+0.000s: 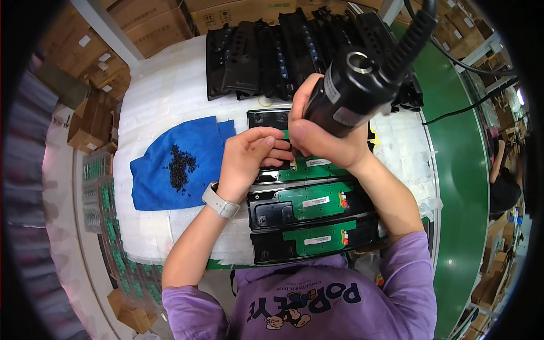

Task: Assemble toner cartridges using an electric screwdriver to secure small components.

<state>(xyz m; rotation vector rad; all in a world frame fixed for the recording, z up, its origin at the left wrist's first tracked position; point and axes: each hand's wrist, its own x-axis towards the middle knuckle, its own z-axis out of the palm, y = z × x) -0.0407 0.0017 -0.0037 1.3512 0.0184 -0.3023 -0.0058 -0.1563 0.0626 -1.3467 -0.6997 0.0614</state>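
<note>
In my right hand [331,139] is a black corded electric screwdriver [354,85], held upright with my fingers wrapped round its body. Its tip is hidden beneath the hand. My left hand [252,156] is beside it, fingers curled and thumb pressed in; whatever it may hold is hidden. Both hands are over a black panel [269,118] fitted with a green circuit board [334,170]. Two more black panels with circuit boards [309,211] [317,231] lie nearer me. Left of my left hand, a heap of small black screws [181,168] rests on a blue cloth [153,187].
Several black plastic panels [243,62] lie along the table's far side. A green belt surface [453,187] runs along the right. Trays of green boards [107,209] stand at the left, with cardboard boxes [153,25] behind. Another person [504,181] is at the far right.
</note>
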